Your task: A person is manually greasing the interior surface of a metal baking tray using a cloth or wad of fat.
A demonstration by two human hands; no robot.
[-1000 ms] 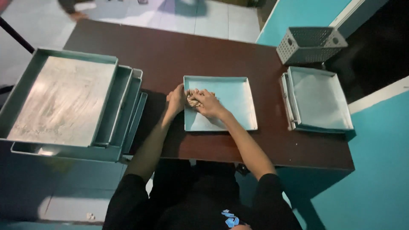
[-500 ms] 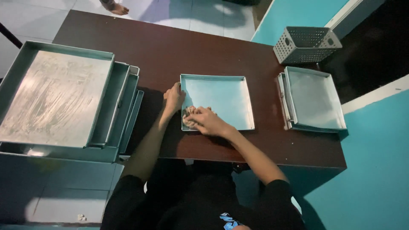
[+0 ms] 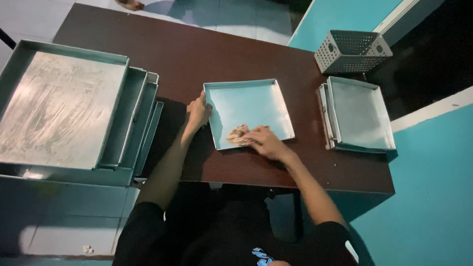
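Right hand [image 3: 263, 142] pressing crumpled cloth [image 3: 237, 134] inside tray [image 3: 256, 101], left hand [image 3: 198, 111] gripping tray's edge

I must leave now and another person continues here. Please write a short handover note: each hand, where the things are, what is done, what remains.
Left hand: holds the left edge of the small metal tray, steadying it on the brown table.
Right hand: presses a crumpled cloth on the tray's near left corner.
Nearby: a stack of large trays on the left, a stack of small trays on the right, a grey perforated basket behind them.
Done: cannot tell how much is wiped.
Left: likely the rest of this tray's floor.
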